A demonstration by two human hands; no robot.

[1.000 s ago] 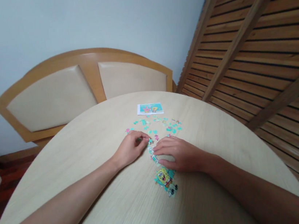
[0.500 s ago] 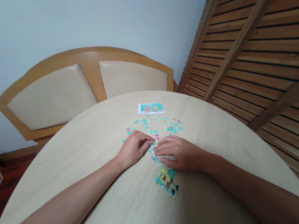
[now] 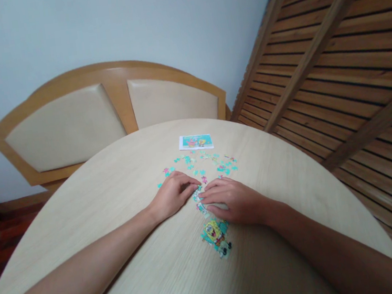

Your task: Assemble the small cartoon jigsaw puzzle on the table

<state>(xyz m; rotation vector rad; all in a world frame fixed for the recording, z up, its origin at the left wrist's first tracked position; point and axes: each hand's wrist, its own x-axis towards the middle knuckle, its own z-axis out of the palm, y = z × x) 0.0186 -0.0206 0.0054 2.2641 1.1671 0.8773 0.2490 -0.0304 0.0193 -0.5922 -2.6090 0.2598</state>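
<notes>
My left hand [image 3: 174,194] rests on the table with thumb and index finger pinched on a small teal jigsaw piece [image 3: 200,188]. My right hand [image 3: 232,199] lies opposite, its fingers stretched out and its thumb apart. Its fingertips touch a small joined strip of white, teal and pink jigsaw pieces [image 3: 201,207], partly hidden under them. Below the hands lies a larger joined section of the puzzle [image 3: 214,233], showing a yellow square cartoon character; the right hand is close to its upper edge.
Loose jigsaw pieces [image 3: 187,159] are scattered beyond the hands, with more teal ones [image 3: 226,168] to the right. A printed picture card [image 3: 197,142] lies behind them on the round wooden table [image 3: 120,176]. A padded headboard [image 3: 124,98] and a slatted wooden panel [image 3: 333,66] stand beyond.
The view has shifted slightly, so everything sits a little further left. Both hands keep nearly the same pose at the joined strip.
</notes>
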